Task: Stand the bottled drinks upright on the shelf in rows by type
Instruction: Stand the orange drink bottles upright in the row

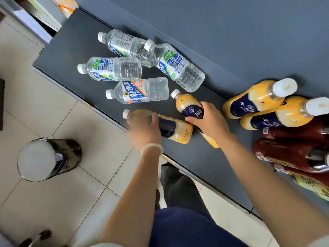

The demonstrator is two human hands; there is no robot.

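On the dark shelf [67,50] lie two yellow milk-tea bottles with navy labels. My left hand [144,127] is closed over the neck of the near one [178,130], by the shelf's front edge. My right hand [208,120] grips the other yellow bottle [187,104] around its label. Two more yellow bottles [256,98] [284,114] stand upright at the right. Three clear water bottles with green-blue labels [122,43] [110,68] [176,66] and one with an orange-blue label [140,91] lie on their sides further back. Dark red bottles [292,152] stand at the far right.
The shelf's blue back panel [231,32] rises behind the bottles. Below the shelf edge is a tiled floor [53,113], with a dark bottle seen cap-on [46,159] at the left. My legs [178,202] stand close to the shelf front.
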